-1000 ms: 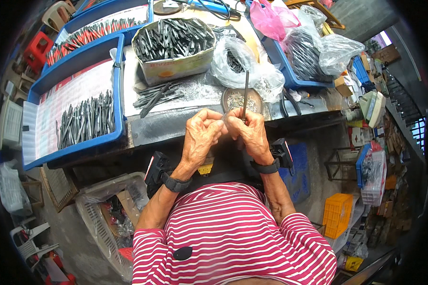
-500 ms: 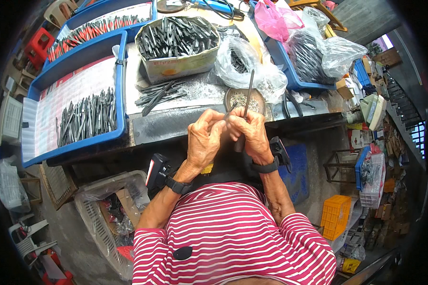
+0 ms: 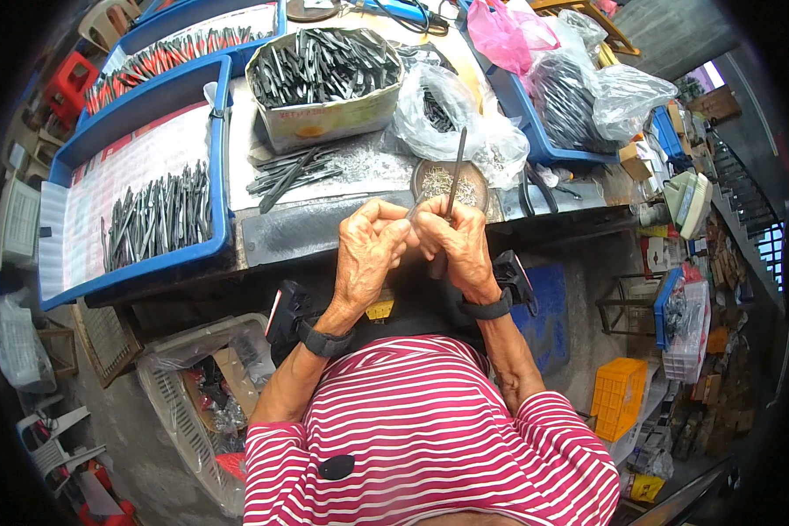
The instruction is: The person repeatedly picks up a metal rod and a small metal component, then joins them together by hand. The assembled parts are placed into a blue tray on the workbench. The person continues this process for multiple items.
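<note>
My two hands meet at their fingertips just in front of the workbench edge. A dark, slender rod-like tool (image 3: 458, 167) stands nearly upright in my right hand (image 3: 461, 245), its thicker lower end showing below the fingers. My left hand (image 3: 366, 250) is closed in a pinch beside it; a small greyish piece seems to lie between the fingertips, mostly hidden. Right behind the hands sits a round dish (image 3: 421, 175) with many small light-coloured bits. Left of the dish, a loose pile of dark slim metal pieces (image 3: 291, 175) lies on the bench.
A carton (image 3: 324, 124) full of dark pieces stands behind the pile. Blue trays (image 3: 223, 175) hold more pieces at left. Clear plastic bags (image 3: 430, 105), a blue tray (image 3: 522, 118) and pliers (image 3: 543, 191) are at right. A yellow crate (image 3: 618, 399) stands on the floor.
My left hand has shifted slightly left, its fingers spreading a little from the palm. The tool in my right hand has moved slightly left with that hand.
</note>
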The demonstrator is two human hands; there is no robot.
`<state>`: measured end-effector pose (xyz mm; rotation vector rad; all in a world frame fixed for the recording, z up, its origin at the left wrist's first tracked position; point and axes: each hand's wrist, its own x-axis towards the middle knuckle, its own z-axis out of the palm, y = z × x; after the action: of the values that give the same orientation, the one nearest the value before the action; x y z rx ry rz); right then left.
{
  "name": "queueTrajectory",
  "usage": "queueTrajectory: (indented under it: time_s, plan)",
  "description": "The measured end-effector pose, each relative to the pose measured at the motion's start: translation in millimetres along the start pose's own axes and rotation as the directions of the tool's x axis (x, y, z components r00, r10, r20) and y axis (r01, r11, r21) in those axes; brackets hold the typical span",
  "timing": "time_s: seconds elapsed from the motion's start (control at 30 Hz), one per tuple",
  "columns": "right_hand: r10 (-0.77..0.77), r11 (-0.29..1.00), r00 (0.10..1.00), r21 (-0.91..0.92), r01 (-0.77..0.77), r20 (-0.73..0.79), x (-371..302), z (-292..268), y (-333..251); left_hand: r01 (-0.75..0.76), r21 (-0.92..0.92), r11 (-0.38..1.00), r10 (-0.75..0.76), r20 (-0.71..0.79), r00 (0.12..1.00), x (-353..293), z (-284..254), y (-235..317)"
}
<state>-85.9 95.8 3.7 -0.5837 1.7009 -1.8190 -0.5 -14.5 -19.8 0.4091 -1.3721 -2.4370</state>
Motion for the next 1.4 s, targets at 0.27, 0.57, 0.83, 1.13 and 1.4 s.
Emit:
queueTrajectory:
  time_s: [0.27, 0.57, 0.83, 1.13, 1.4]
  plan:
    - [-0.037, 0.999, 0.999, -0.026, 0.036, -0.029, -0.1, 3.0, 2.3, -0.253, 0.389, 0.886, 0.288, -0.036, 0.957, 0.0, 6.4, -3.9]
    - [0.002, 0.995, 1.0, 0.102, -0.002, 0.006, 4.2, 1.0, 3.9, -0.349, 0.604, 0.717, 0.414, 0.033, 0.91, 3.4, 3.8, -3.6]
    - [-0.005, 0.994, 0.996, -0.105, -0.004, -0.086, 7.0, 11.0, 2.4, -0.146, 0.277, 0.95, 0.174, -0.081, 0.981, 4.5, 0.1, -2.0]
    - [-0.086, 0.955, 0.989, -0.293, 0.047, -0.12, 7.0, 15.4, -4.2, -0.21, 0.45, 0.868, 0.262, -0.057, 0.963, 7.4, -3.8, -4.8]
    - [-0.023, 0.992, 0.998, -0.123, 0.016, -0.055, 7.2, 13.1, -0.1, -0.374, 0.616, 0.693, 0.496, -0.031, 0.868, 3.2, -1.3, -11.3]
